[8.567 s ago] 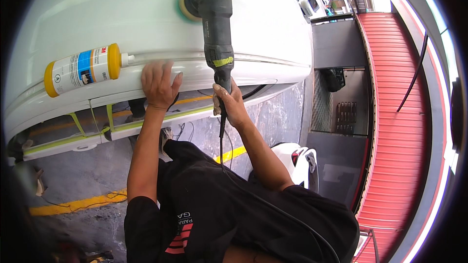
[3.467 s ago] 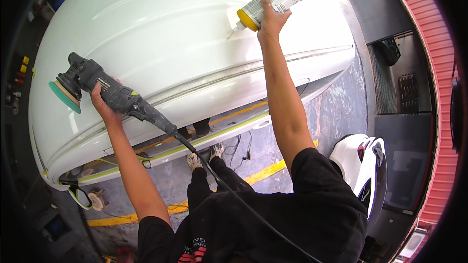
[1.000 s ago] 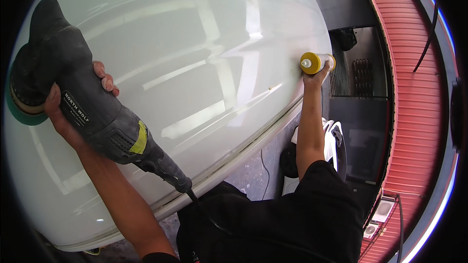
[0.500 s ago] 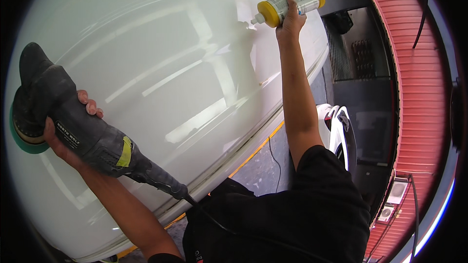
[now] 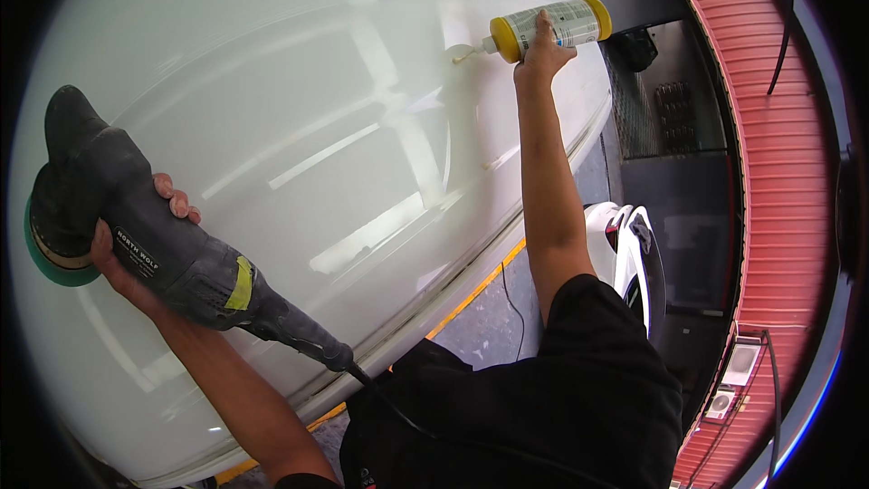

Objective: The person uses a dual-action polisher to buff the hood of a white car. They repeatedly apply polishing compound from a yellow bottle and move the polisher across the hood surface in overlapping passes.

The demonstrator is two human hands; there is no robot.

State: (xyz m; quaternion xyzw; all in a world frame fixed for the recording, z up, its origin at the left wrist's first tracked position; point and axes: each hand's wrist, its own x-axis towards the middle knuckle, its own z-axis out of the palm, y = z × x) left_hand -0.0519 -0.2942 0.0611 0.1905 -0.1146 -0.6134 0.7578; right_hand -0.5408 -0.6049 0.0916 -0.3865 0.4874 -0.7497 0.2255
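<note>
My left hand [image 5: 127, 282] is wrapped round the body of a black electric polisher [image 5: 186, 258], fingertips showing over its far side. The polisher's green-edged pad [image 5: 56, 264] is at the far left, turned sideways; whether it touches the panel is unclear. My right arm reaches forward, and my right hand [image 5: 547, 54] grips a pale bottle [image 5: 576, 23] with yellow ends. The bottle lies nearly level, its white nozzle pointing left over the glossy white car panel [image 5: 290, 63]. A streak of yellowish liquid [image 5: 463, 58] shows just off the nozzle tip.
The polisher's black cord [image 5: 394, 407] runs past my shirt. A yellow line [image 5: 475, 290] and a thin cable [image 5: 512, 301] lie on the grey floor beside the panel. Farther right are a white car [image 5: 629, 249] and a red ribbed wall [image 5: 783, 181].
The bottle has shifted slightly right and lower in view. A yellowish streak now shows by its nozzle. My left hand still holds the polisher in nearly the same place.
</note>
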